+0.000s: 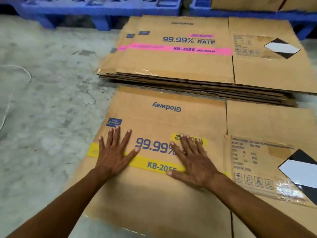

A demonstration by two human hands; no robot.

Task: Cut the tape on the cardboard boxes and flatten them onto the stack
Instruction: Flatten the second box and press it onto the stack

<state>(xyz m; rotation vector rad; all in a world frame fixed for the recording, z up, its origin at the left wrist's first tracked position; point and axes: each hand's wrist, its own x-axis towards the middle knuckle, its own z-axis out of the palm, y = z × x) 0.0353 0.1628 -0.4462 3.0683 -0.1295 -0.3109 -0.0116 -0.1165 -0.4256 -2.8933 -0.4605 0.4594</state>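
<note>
Head view: my left hand (pixel 114 152) and right hand (pixel 192 162), fingers spread, grasping nothing, press the yellow-striped brown cardboard box (pixel 154 189) flat on the concrete floor (pixel 42 109). Next, I'd lift it onto the pink-striped flattened stack (pixel 180 66) just beyond.

Whole left side is bare concrete floor (pixel 42 103), so plenty of room to swing in from there, just a thin white cord (pixel 17 71) lying near the edge. Straight ahead the stack of flattened boxes (pixel 171 66) blocks the way, butted against the flat box (pixel 154 194) up front. Behind it sit blue pallets (pixel 96 9), looks like more cardboard (pixel 248 3) on one.
</note>
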